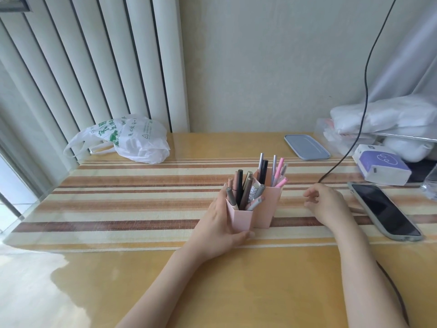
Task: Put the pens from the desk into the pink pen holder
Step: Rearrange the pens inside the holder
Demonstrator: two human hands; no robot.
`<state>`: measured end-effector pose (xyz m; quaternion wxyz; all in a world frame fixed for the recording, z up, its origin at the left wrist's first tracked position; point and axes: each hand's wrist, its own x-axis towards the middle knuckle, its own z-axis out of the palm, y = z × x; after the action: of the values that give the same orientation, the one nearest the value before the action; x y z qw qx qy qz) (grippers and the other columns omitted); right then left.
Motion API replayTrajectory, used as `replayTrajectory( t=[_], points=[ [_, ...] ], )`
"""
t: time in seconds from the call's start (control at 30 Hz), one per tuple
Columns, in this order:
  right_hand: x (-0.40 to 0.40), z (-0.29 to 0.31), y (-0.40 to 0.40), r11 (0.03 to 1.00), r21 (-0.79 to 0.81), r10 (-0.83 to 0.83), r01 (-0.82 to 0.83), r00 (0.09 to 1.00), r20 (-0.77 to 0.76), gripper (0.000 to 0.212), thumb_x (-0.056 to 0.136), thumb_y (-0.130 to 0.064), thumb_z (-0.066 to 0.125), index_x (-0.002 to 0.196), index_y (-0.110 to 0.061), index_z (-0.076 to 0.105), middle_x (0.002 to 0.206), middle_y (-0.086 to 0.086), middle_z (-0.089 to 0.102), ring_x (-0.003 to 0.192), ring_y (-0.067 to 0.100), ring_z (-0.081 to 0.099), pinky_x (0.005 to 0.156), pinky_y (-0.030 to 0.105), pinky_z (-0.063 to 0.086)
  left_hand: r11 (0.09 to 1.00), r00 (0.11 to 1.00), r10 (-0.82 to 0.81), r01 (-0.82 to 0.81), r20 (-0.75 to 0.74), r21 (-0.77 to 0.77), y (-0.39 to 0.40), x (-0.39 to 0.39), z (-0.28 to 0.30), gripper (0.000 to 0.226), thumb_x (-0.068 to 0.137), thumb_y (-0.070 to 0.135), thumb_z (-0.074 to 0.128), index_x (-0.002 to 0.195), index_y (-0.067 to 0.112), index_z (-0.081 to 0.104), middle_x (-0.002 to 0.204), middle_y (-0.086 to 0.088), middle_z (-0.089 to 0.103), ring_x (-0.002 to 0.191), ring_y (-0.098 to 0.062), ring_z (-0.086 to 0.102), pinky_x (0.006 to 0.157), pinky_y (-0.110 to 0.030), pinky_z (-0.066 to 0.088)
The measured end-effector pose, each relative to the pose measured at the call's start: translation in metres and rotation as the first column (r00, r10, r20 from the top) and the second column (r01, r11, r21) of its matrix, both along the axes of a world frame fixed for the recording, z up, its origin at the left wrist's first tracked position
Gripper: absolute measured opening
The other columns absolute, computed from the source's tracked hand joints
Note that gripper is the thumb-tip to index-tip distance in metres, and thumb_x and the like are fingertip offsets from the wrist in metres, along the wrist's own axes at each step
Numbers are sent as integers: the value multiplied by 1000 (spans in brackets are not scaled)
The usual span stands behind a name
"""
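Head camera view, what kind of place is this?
Probably a desk at home: a pink pen holder full of pens, a phone lying by a charging cable, and a tissue pack near the wall.

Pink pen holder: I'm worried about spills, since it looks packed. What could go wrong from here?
The pink pen holder is crowded with pens that lean outward, so a nudge from the left hand gripping it could tip some out. The right hand hovers empty beside the phone and black cable; a careless sweep might snag either.
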<state>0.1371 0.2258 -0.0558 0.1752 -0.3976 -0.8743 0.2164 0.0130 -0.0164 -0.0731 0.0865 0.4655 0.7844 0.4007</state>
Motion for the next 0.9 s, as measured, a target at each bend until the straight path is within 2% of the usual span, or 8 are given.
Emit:
replayTrajectory(
  t=[0.1, 0.2, 0.37, 0.57, 0.67, 0.73, 0.8, 0.9],
  points=[
    [1, -4, 3, 1000, -17, 12, -13, 999, -43, 27, 83, 5, 58, 84, -22, 61, 86, 0, 69, 84, 20, 59, 71, 30, 45, 1000, 1000, 1, -1, -20, 14, 0, 0, 1, 113, 71, 54, 72, 124, 62, -27, 157, 11, 15, 142, -1, 11, 108, -14, 15],
    [1, -4, 2, 1000, 6, 27, -26, 997, -68, 27, 83, 4, 60, 81, -22, 65, 81, 0, 69, 84, 22, 62, 73, 32, 49, 1000, 1000, 10, -10, -10, 6, 0, 0, 0, 115, 70, 57, 71, 138, 48, -21, 156, 8, 20, 140, 0, 15, 108, -17, 18],
    [-8, 1, -10, 983, 104, 163, -151, 979, -121, 16, 90, -13, 62, 96, -23, 72, 96, -3, 68, 97, 19, 53, 81, 37, 46, 1000, 1000, 16, -16, -5, 14, 0, -1, -2, 115, 69, 57, 72, 148, 33, -9, 153, 9, 26, 136, 1, 20, 100, -9, 19],
    [-20, 19, -27, 954, 196, 289, -225, 863, -414, 10, 94, -20, 56, 101, -26, 51, 97, 2, 66, 90, 15, 59, 72, 26, 43, 1000, 1000, 17, -17, -16, 10, 0, 1, 1, 115, 72, 51, 74, 150, 20, -4, 155, 6, 23, 140, -5, 20, 109, -21, 24],
    [-23, 26, -36, 959, 220, 275, -179, 774, -570, 25, 92, -15, 60, 94, -29, 40, 86, -2, 66, 71, 0, 60, 58, 9, 41, 1000, 1000, 17, -16, -26, 11, -1, 1, 3, 115, 72, 48, 75, 151, 16, -2, 155, 5, 24, 141, -7, 21, 111, -24, 25],
    [-23, 26, -37, 969, 193, 243, -154, 734, -634, 29, 89, -10, 63, 91, -25, 38, 79, -2, 66, 70, -4, 63, 57, 3, 41, 1000, 1000, 22, -21, -22, 15, -1, 2, 3, 112, 72, 46, 76, 151, 15, 1, 153, 5, 27, 140, -8, 24, 110, -27, 27],
    [-22, 23, -35, 982, 130, 189, -138, 770, -609, 29, 86, -9, 66, 88, -20, 39, 78, 1, 64, 70, 2, 64, 59, 5, 43, 998, 999, 43, -43, -12, 39, -1, 3, 4, 106, 71, 42, 77, 149, 15, 11, 146, 9, 33, 133, -6, 30, 103, -22, 31],
    [-18, 18, -27, 990, -3, 124, -141, 878, -462, 15, 85, -5, 64, 88, -13, 52, 78, 1, 60, 76, 19, 63, 60, 19, 46, 991, 993, 112, -110, -22, 81, 0, 5, 3, 84, 63, 38, 74, 132, 15, 33, 123, 8, 47, 112, -6, 41, 81, -8, 31]
  ],
)
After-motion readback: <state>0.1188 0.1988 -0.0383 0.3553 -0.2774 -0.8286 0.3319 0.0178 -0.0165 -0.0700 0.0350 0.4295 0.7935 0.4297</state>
